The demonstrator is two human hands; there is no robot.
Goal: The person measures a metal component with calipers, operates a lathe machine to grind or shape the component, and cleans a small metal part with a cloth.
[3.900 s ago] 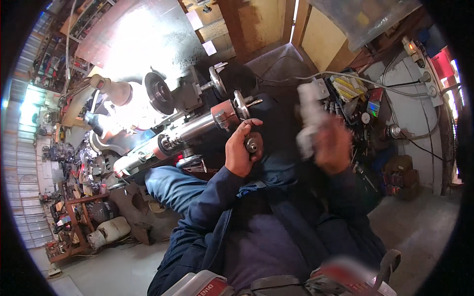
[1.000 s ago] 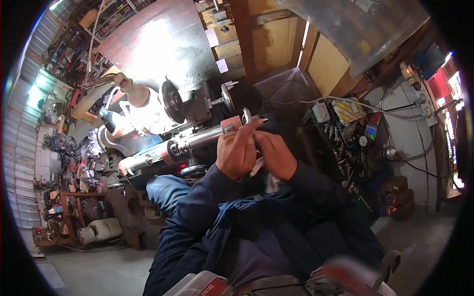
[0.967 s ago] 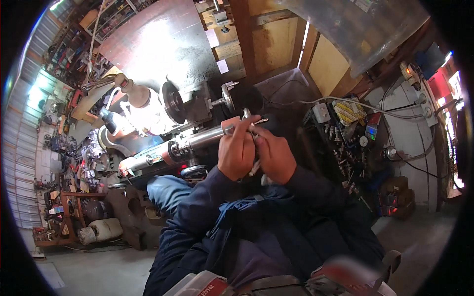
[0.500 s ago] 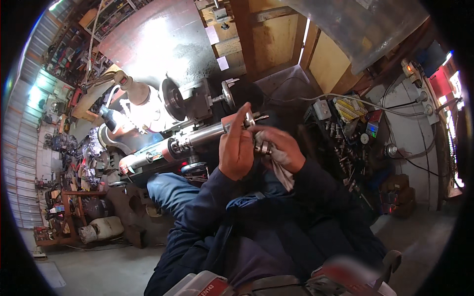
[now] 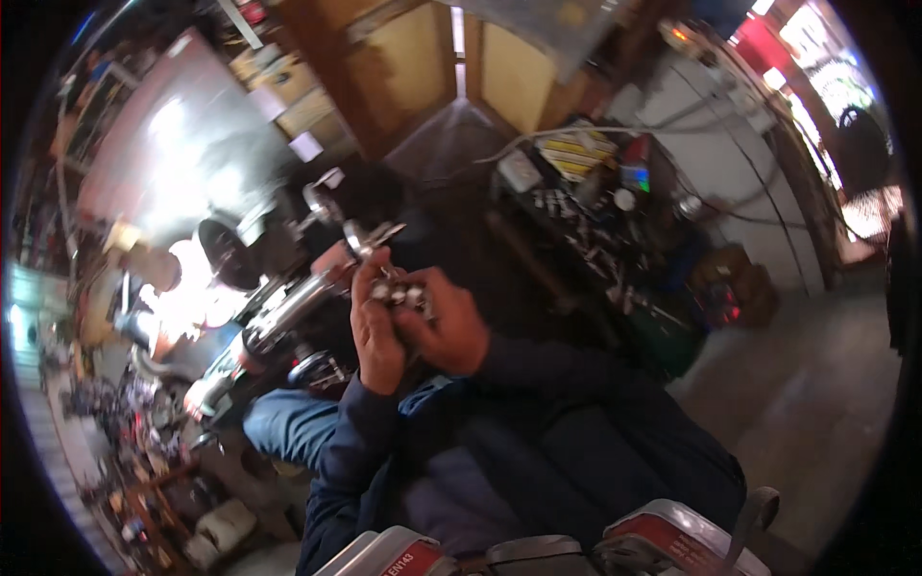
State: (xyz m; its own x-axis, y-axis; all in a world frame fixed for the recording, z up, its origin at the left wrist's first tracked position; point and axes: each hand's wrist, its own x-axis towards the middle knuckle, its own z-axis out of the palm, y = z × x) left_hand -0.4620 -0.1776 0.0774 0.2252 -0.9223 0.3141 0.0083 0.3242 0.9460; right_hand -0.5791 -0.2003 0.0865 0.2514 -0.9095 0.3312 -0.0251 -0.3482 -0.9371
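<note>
My two hands are together in front of my chest, over dark clothing. A small, shiny, round-edged metal part (image 5: 401,293) sits between them. My right hand (image 5: 453,326) is closed on its right side, fingers curled. My left hand (image 5: 377,338) presses against its left side, fingers bent upward round it. Blur hides the part's exact kind, and I cannot make out the pale rag. Just beyond my fingertips is the metal handle (image 5: 365,240) at the end of a lathe-like machine, whose bright cylindrical shaft (image 5: 296,305) runs down to the left.
A glaring lamp (image 5: 195,280) lights the machine beside a dark disc-shaped wheel (image 5: 227,252). On the right, metal tools (image 5: 586,223) are heaped near a yellow striped packet (image 5: 576,152). A pale cable (image 5: 615,130) crosses above them. Brown boxes (image 5: 735,280) stand by the wall.
The view has swung right, so the machine and hands appear farther left. My hands have come closer together round the metal part. The rag, earlier hanging from my right hand, no longer shows clearly.
</note>
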